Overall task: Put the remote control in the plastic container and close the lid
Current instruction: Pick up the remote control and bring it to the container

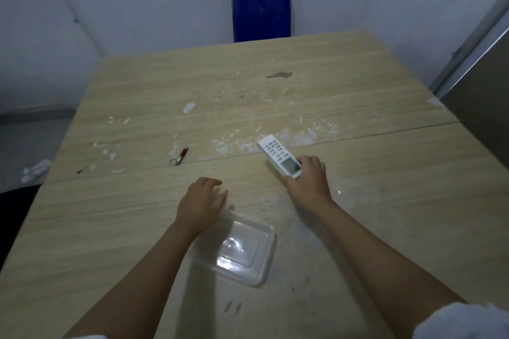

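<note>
Right hand (308, 181) clasps display end of white rectangular remote control (279, 155), remote flat on pale wooden table (385, 215). Left hand (201, 205), fingers loosely spread, hovers at far-left corner of clear lidded plastic container (238, 249) (contact unclear). Small red keyring tool (180, 157) lies well left; blue chair (261, 8) beyond table.
</note>
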Tool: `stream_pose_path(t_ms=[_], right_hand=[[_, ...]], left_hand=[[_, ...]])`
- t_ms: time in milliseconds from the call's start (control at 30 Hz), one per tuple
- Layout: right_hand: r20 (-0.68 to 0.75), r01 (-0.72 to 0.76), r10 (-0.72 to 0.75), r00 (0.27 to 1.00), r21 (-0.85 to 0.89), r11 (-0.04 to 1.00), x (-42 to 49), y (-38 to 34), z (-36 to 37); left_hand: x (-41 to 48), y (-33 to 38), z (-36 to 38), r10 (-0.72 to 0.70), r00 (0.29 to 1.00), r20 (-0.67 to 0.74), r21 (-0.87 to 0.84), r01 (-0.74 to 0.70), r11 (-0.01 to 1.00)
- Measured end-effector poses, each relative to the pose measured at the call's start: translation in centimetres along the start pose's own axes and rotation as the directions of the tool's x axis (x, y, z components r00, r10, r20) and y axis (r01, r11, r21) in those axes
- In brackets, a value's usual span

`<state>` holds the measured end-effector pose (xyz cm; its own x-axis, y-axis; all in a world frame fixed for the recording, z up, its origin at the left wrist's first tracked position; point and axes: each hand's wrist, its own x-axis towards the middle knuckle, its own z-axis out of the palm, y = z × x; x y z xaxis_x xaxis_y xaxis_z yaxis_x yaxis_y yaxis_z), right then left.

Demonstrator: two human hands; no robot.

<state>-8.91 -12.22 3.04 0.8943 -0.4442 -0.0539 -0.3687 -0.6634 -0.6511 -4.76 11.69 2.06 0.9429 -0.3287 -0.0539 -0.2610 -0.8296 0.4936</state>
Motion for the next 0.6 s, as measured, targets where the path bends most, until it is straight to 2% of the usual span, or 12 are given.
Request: stream_pose_path(t_ms=[233, 400, 600], right_hand=[[0.145, 0.2, -0.195, 0.97, -0.017, 0.98, -8.2, -2.5, 1.9], [0.226, 0.314, -0.277, 0.934, -0.15, 0.937, -12.1, -3.1, 3.6], [0.293, 0.349, -0.274, 0.916, -0.246, 0.904, -14.1, -3.0, 5.2]], left_hand=[[-5.3, -3.5, -1.4, -0.152, 0.988, -0.022, -0.095, 0.15, 0.984], [-7.4, -5.0, -1.4, -0.163, 0.986, 0.031, -0.159, 0.166, 0.973], [-8.3, -5.8, -0.8, -0.17, 0.984, 0.051, -0.206, 0.177, 0.963]])
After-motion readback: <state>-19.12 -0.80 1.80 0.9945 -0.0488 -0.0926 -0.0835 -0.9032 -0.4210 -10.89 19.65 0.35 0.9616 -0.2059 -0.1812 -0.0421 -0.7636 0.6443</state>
